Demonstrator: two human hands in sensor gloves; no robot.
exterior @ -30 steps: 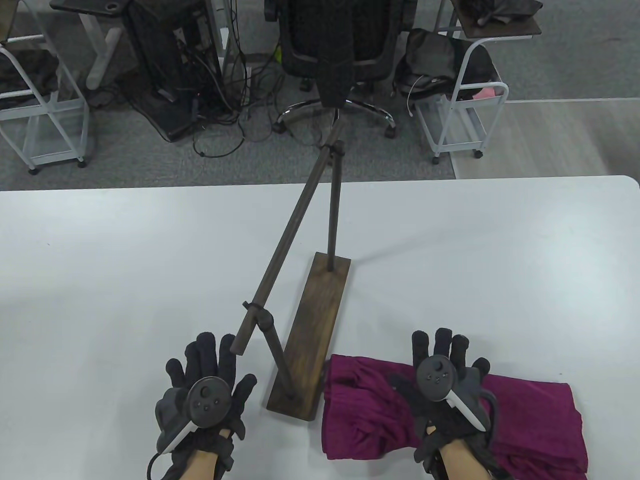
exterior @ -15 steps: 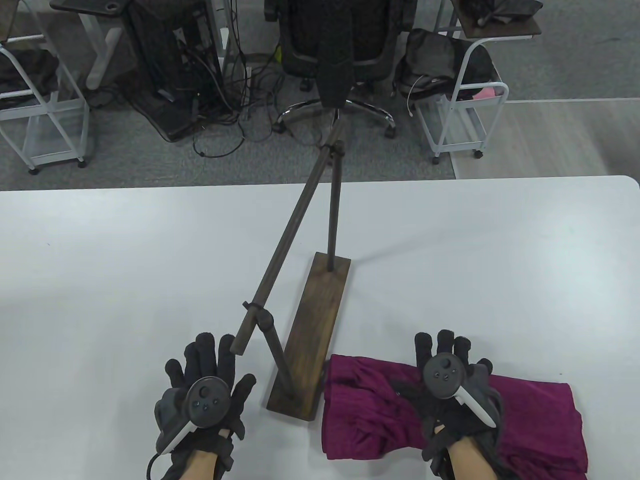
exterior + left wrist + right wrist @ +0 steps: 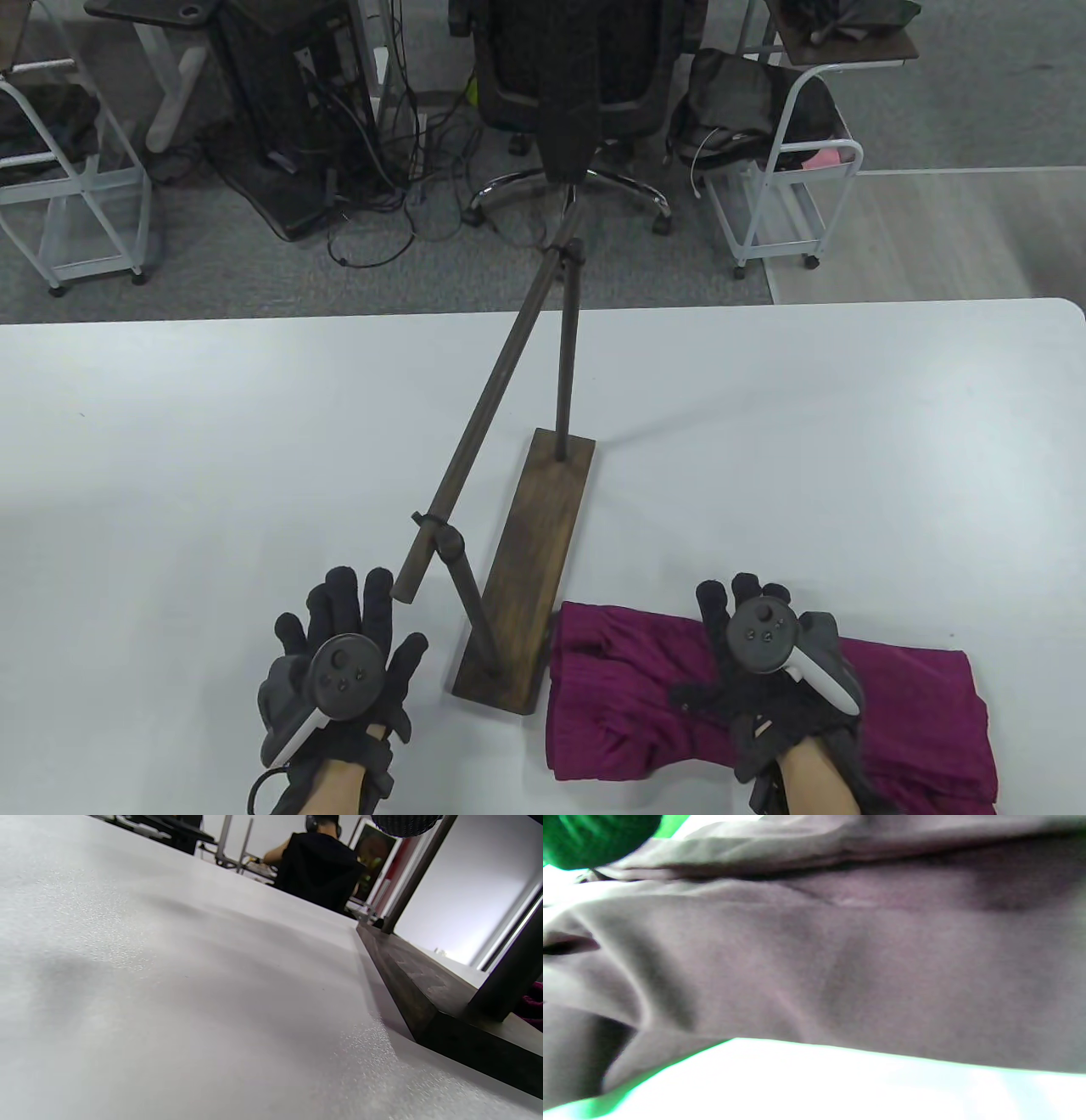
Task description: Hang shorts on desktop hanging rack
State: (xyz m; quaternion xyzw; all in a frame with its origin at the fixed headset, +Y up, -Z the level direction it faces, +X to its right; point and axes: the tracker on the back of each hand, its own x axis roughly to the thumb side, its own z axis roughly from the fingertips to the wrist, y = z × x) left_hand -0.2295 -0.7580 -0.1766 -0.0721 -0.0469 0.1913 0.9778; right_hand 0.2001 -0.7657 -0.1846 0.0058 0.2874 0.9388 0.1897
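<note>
The magenta shorts (image 3: 916,705) lie folded on the white table (image 3: 212,441) at the front right. My right hand (image 3: 747,637) rests on their left half, fingers bent over the far edge, thumb spread on the cloth. The right wrist view is filled by the cloth (image 3: 840,963). The dark wooden rack stands in the middle: base (image 3: 526,577), two posts, and a long rail (image 3: 492,399) with nothing on it. My left hand (image 3: 348,628) lies flat and empty on the table left of the base. The left wrist view shows the base (image 3: 424,984) and a post (image 3: 505,984).
The rail's near end (image 3: 405,586) juts out just beyond my left fingertips. Beyond the table's far edge stand an office chair (image 3: 577,76), white carts (image 3: 780,187) and cables on the floor. A person sits far off in the left wrist view (image 3: 318,870).
My right hand's fingers have bent down over the shorts' far edge and the hand has shifted a little right. My left hand has slid slightly left and back.
</note>
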